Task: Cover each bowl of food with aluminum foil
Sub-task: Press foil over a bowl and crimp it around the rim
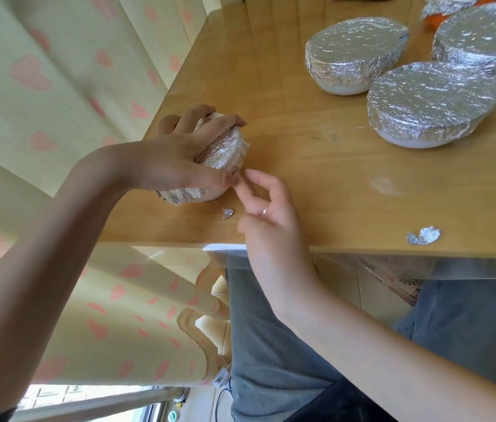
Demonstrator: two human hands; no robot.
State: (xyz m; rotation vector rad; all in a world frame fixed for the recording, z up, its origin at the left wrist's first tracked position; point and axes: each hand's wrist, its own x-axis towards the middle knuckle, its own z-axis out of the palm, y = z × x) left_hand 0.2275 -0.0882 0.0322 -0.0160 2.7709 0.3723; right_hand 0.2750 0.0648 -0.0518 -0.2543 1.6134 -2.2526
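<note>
1. Curtain [67, 86] with pink hearts fills the left side of the frame and hangs down past the table edge at lower left.
2. Left hand [176, 153] sits left of centre, its fingers spread and curled over the top of a small foil-wrapped bowl [222, 147]. It grips that bowl from above, the thumb low on the near side and the fingertips over the far rim.
3. That bowl stands near the left corner of the wooden table [316, 166]. Foil covers its top and side, and a strip of white wall shows at the bottom right.
4. A little foil scrap [227, 213] lies on the table just below the bowl.
5. Right hand [266, 208] is at the centre of the frame, just right of the bowl. Its fingers are loosely bent, the fingertips [251, 178] close to the left thumb at the bowl's lower edge; whether they pinch foil I cannot tell. A ring shows on one finger.
6. Grey trousers [271, 345] show below the table edge in the lower middle.
7. Right of centre, a larger crumpled foil scrap [424, 236] lies near the table's front edge.
8. In the upper right, three larger white bowls stand close together, each capped in foil: one at the back left [356, 53], one nearer [429, 102], one at the right edge [490, 38].
9. Behind them at the top right, more foil and something orange [438, 19] show, partly cut off.
</note>
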